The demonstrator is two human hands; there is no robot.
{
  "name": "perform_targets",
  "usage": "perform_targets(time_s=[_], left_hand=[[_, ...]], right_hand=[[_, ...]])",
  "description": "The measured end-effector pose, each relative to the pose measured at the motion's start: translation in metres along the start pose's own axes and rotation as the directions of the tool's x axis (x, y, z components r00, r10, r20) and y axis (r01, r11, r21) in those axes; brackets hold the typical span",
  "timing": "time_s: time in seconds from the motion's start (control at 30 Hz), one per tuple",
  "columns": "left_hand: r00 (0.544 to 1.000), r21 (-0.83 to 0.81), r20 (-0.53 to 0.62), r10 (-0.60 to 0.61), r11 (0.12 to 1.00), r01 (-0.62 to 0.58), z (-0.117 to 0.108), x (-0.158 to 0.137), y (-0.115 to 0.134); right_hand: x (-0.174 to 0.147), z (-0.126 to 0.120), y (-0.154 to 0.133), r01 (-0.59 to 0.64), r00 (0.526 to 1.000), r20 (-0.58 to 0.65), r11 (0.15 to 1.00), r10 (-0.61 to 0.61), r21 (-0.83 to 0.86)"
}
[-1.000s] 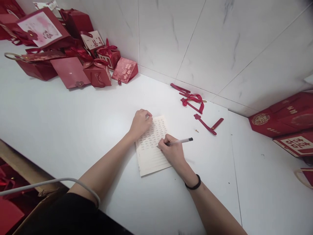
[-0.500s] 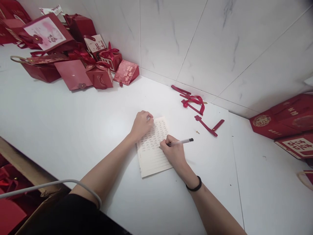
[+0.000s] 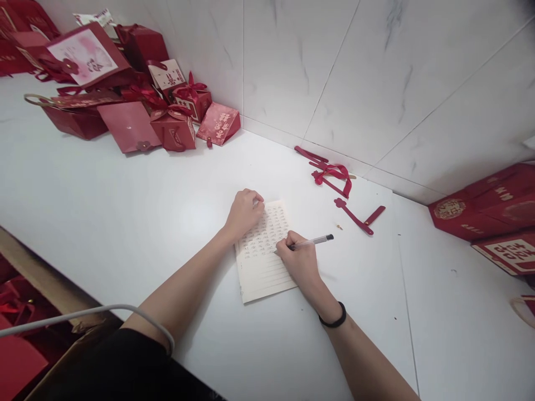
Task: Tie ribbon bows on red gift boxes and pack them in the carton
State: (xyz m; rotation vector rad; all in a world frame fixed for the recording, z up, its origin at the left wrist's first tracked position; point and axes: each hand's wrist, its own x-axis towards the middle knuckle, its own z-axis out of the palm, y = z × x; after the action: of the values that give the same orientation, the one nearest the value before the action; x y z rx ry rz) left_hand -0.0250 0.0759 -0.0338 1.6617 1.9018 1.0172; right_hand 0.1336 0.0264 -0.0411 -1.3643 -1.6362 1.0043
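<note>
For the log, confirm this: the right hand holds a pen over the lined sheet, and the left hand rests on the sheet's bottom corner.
One detail is wrong. In the head view the left hand rests on the lined sheet's top corner, not the bottom. The right hand does hold the pen over it.

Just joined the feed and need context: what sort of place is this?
Probably a small craft or packing corner for gift boxes: a white table against a tiled wall, piled red gift boxes, loose red ribbons, and a lined sheet being written on.

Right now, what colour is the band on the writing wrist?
Black, a thin wristband behind the right hand holding the pen; head view.
</note>
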Motion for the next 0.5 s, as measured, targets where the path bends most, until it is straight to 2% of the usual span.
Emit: perform_targets(time_s=[0.07,0.17,0.33,0.4,0.47,0.5], left_hand=[[1.0,0.003,-0.001,0.004,1.0,-0.004,0.0,0.0,-0.001],[1.0,0.004,-0.005,0.014,1.0,-0.014,0.001,0.001,-0.003],[0.998,-0.037,-0.044,0.036,0.999,-0.038,0.004,0.002,-0.006],[0.997,-0.164,-0.071,-0.017,0.987,0.005,0.004,0.002,-0.008],[0.988,-0.374,-0.1,-0.118,0.925,0.072,0.003,0.002,-0.01],[0.982,-0.416,-0.125,-0.138,0.906,0.074,0.001,0.002,-0.012]], right_hand=[[0.0,-0.001,-0.001,-0.018,1.0,0.002,0.999,0.018,0.03],[0.001,-0.004,-0.002,-0.104,0.994,-0.02,0.981,0.109,0.165],[0.011,-0.012,0.0,-0.19,0.953,-0.133,0.878,0.272,0.439],[0.015,-0.013,0.002,-0.19,0.938,-0.165,0.852,0.304,0.488],[0.018,-0.013,0.005,-0.205,0.934,-0.16,0.847,0.318,0.491],[0.019,-0.012,0.006,-0.208,0.938,-0.15,0.853,0.312,0.478]])
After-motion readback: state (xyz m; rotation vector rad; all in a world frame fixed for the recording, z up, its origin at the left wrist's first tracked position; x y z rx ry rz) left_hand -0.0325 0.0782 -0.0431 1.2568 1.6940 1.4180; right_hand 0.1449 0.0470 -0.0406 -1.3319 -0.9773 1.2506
